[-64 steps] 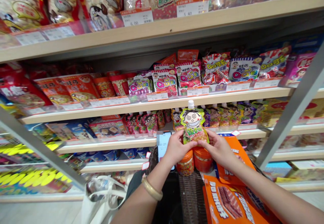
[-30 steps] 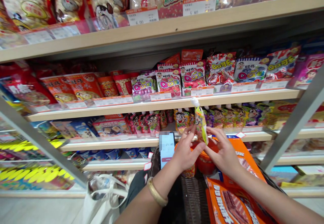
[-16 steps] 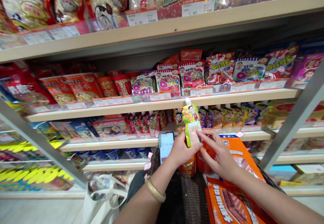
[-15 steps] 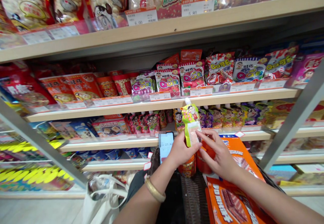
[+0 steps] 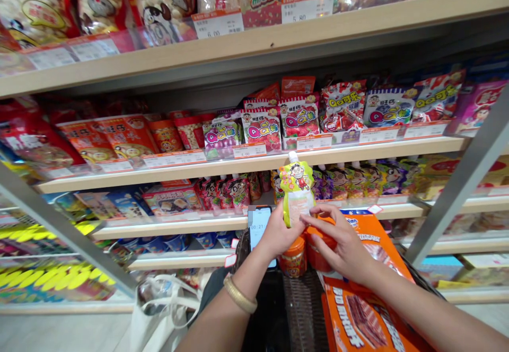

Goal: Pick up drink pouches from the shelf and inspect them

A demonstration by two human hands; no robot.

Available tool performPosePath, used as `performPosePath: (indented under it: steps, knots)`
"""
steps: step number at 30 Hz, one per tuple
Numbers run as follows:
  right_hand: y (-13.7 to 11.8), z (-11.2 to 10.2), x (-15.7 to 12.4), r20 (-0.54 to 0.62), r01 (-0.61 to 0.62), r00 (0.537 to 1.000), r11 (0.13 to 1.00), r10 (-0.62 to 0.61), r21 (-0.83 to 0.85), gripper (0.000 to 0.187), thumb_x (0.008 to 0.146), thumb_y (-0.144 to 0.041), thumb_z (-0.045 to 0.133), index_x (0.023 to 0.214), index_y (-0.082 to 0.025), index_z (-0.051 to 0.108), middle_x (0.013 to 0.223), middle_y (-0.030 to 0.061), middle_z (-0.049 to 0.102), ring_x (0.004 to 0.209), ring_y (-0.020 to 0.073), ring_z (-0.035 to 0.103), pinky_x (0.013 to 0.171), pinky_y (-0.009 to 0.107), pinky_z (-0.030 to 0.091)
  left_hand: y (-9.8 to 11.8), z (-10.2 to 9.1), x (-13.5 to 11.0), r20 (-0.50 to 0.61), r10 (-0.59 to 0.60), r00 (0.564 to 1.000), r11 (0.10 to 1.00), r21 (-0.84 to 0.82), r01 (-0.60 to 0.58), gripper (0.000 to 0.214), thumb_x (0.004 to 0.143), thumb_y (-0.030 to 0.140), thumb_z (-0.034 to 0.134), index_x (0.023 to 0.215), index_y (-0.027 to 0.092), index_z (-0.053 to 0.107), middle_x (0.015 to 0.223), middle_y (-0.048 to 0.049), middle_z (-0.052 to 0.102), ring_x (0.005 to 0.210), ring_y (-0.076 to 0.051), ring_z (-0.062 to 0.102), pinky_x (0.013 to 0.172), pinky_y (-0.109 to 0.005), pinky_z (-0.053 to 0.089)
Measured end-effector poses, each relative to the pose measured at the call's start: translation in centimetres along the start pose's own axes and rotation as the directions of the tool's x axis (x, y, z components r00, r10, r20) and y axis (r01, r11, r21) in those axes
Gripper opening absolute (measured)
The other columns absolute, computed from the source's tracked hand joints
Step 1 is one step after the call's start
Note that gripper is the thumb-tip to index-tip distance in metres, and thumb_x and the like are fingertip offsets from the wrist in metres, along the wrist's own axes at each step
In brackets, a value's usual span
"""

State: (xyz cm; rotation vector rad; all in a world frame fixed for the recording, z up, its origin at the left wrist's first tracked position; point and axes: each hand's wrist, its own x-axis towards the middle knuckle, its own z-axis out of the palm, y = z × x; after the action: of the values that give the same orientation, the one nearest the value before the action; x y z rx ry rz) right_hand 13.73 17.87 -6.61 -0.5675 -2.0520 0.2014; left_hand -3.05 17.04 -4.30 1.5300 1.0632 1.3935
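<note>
A yellow-green drink pouch (image 5: 296,190) with a white cap and a cartoon face stands upright in front of the shelves, its back label turned towards me. My left hand (image 5: 278,234) grips its lower left edge. My right hand (image 5: 342,243) pinches the lower right edge with thumb and forefinger. Behind the hands, two orange-lidded jars (image 5: 293,257) and a phone (image 5: 260,225) with a lit screen sit at the front of a dark woven basket (image 5: 302,309).
Orange snack boxes (image 5: 363,317) lie in the basket on the right. Wooden shelves (image 5: 254,164) hold rows of candy bags and more pouches (image 5: 358,179). Grey metal bars (image 5: 461,182) slant across both sides. A white bag (image 5: 159,309) hangs at lower left.
The pouch was turned about its upright axis, from the front face to edge-on to the back label. Both hands shifted their grip on its lower edges.
</note>
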Motion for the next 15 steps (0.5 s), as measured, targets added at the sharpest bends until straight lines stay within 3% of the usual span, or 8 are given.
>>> performPosePath:
  steps: [15]
  knots:
    - [0.14, 0.14, -0.08, 0.007, -0.015, 1.000, 1.000, 0.015, -0.015, 0.048, 0.086, -0.012, 0.050, 0.130, -0.030, 0.052, 0.114, 0.0097, 0.047, 0.109, 0.0236, 0.050, 0.091, 0.045, 0.050, 0.05, -0.09, -0.08, 0.009, -0.053, 0.999, 0.997, -0.057, 0.053, 0.052, 0.069, 0.030, 0.075, 0.113, 0.013, 0.053, 0.113, -0.0115, 0.068, 0.100, -0.022, 0.066, 0.090, -0.033, 0.051]
